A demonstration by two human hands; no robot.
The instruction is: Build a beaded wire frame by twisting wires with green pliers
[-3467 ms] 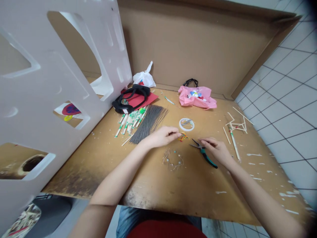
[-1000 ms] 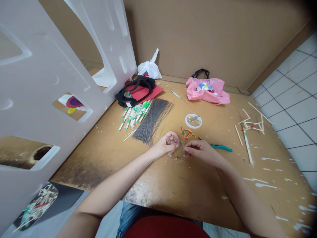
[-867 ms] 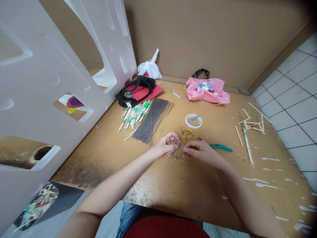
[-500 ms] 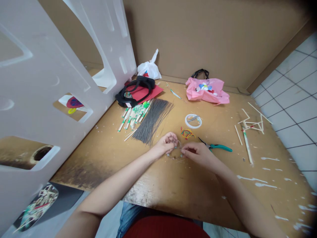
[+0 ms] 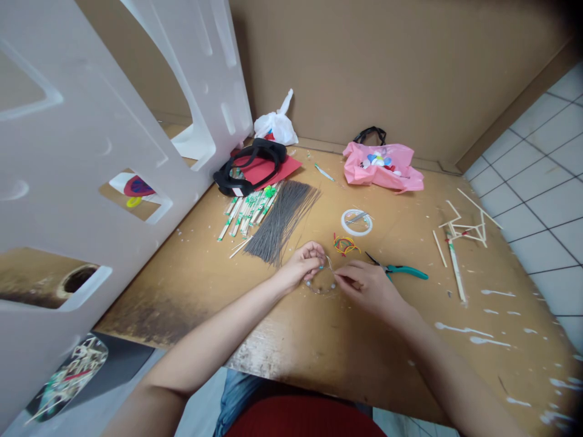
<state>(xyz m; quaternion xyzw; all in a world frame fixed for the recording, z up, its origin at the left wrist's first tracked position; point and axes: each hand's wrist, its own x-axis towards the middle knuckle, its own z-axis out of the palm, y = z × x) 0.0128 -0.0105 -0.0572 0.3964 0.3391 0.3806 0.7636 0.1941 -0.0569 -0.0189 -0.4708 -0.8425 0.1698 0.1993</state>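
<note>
A small ring of thin wire with pale beads (image 5: 321,284) lies on the wooden table (image 5: 319,340) between my hands. My left hand (image 5: 302,265) pinches its left side with curled fingers. My right hand (image 5: 367,285) pinches the ring's right side, thumb and forefinger together. Teal-handled pliers (image 5: 401,271) lie on the table just right of my right hand, not held. A knot of coloured rubber bands (image 5: 345,245) sits just beyond the ring.
A fan of grey wires (image 5: 283,220) and green-wrapped sticks (image 5: 246,212) lie at left, a tape roll (image 5: 356,222) behind the bands. A pink bag (image 5: 382,170), red paper (image 5: 264,169) and a black strap sit farther back. Loose wooden sticks (image 5: 455,243) lie right. White foam panel (image 5: 91,152) stands left.
My right hand left the pliers on the table and both hands came together on the beaded wire ring. In the last second the hands shifted only slightly.
</note>
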